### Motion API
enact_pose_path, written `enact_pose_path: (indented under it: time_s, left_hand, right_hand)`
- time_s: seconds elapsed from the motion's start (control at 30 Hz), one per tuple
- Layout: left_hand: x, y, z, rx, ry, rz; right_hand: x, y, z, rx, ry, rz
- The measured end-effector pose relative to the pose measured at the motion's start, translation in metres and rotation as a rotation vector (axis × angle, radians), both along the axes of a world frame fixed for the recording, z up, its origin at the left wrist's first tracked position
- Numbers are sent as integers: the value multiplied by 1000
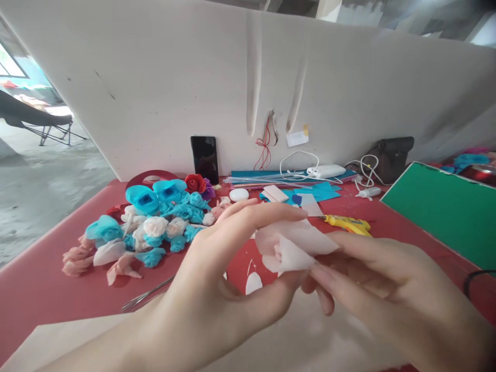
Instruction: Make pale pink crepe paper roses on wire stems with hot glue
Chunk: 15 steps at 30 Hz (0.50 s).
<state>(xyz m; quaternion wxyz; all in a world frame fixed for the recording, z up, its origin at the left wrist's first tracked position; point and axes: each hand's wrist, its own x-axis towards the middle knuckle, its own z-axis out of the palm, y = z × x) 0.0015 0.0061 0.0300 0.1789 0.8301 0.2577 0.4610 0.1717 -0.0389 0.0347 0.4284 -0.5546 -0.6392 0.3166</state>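
A pale pink paper flower, its petals curled around a small centre, is held up between both hands above the table. My left hand curves round its left side, with the index finger over the top and the thumb beneath. On the right, my right hand pinches the flower's base between thumb and fingers. Below the flower a loose white petal lies on the red tabletop. Just behind my right hand is a yellow glue gun.
Blue, white and pink finished flowers are heaped at the left. A phone leans on the white partition. Blue paper sheets, a power bank with cables, a dark pouch and a green board lie towards the right.
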Motion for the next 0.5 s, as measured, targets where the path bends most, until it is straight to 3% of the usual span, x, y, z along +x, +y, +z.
enact_pose_path:
  time_s: [0.23,0.37,0.5]
  left_hand:
    - [4,-1,2,-182,-87,-128]
    - [4,0,-1,-209,-83,-108]
    - [4,-4,-6,-384,-86,-79]
  right_hand:
    - [-2,3,-2,24,-18,-14]
    - [4,6,-4,62,-53,94]
    - [5,7,-3,25,-48,115]
